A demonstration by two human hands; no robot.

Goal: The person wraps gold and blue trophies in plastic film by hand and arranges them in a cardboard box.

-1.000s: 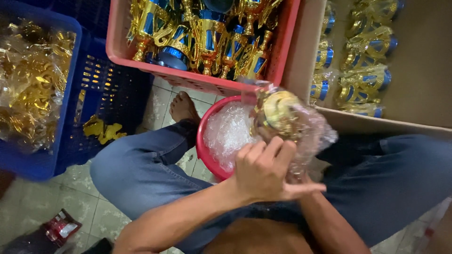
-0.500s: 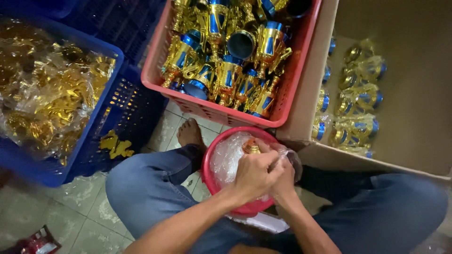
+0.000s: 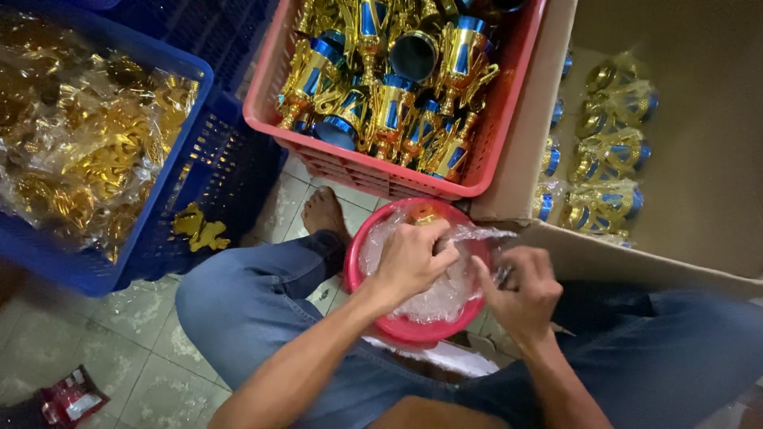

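Your left hand point(image 3: 413, 258) is down in the red plastic basin point(image 3: 397, 324) on your lap, fingers curled over a small gold trophy point(image 3: 425, 214) whose top just peeks out at the basin's far rim, and the clear plastic bag point(image 3: 469, 238) is bunched around it. Your right hand point(image 3: 520, 290) sits at the basin's right edge, pinching the loose end of that bag between thumb and fingers, so both hands are closed on something, neither one spread. Keep the left hand firm on the trophy body so it does not roll among the heap of clear bags point(image 3: 433, 298) filling the basin, and I'd judge the bag will go on cleaner if you hold the film taut with the right hand rather than letting it crumple. Mind the handles, they look like the bit that will snag thin plastic. Beyond the basin, the pink crate point(image 3: 358, 171) stands full of bare gold and blue trophy cups, touching the cardboard box point(image 3: 715, 119) on its right, where bagged cups lie in a row along the box's left wall. At the left, the blue crate point(image 3: 159, 214) holds gold parts in clear wrap, and one loose gold piece point(image 3: 199, 226) lies on the tiled floor point(image 3: 127, 349) beside it.
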